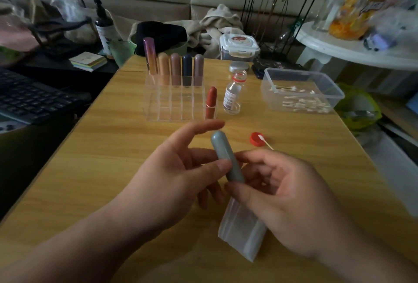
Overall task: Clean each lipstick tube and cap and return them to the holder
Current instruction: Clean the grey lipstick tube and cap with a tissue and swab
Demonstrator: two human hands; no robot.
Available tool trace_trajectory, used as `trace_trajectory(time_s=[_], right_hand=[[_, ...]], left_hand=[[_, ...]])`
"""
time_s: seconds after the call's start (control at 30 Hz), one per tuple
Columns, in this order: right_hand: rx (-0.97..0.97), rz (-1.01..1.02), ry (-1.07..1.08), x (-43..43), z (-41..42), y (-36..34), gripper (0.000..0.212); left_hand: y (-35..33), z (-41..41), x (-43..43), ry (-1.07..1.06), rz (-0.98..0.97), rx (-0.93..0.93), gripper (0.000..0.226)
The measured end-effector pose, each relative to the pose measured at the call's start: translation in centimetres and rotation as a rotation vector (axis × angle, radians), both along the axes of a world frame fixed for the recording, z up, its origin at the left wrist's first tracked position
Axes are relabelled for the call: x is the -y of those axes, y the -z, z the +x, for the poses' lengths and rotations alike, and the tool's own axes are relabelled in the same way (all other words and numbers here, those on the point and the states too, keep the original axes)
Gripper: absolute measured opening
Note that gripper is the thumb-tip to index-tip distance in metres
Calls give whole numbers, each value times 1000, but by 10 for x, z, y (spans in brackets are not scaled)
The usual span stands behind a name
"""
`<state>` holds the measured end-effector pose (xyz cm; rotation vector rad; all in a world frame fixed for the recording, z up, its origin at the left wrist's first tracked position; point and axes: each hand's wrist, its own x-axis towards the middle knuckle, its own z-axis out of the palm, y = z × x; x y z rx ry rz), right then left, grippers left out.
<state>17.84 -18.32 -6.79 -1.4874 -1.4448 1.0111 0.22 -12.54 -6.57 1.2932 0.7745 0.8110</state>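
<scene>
While half-curled, fingers (257,156) around grey lipstick (226,158).

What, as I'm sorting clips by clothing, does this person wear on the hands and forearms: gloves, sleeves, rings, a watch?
Nothing that shows. The left hand and right hand are bare: no gloves, no rings on the visible fingers. The left forearm and right forearm are bare to the frame's edge, with no sleeve, watch or bracelet. The visible nails look short and unpainted.

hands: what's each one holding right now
Left hand: pinches the grey lipstick tube at its middle.
Right hand: pinches the same tube's lower end.
</scene>
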Motion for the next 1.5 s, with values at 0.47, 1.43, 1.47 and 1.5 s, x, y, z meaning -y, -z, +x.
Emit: trace_trajectory(time_s=[0.47,1.43,1.47,1.5], right_hand=[[101,-36,-55,-10,11,-6,10],[329,90,101,-34,18,7,8],[323,82,96,-33,18,7,8],[323,75,91,-33,19,7,8]], left_hand=[[-4,1,-9,-60,94,-139,31],[-5,-14,-25,-56,-137,-11,45],[-5,-14,-25,-47,-95,-67,46],[-6,-13,-25,-43,-53,-126,46]])
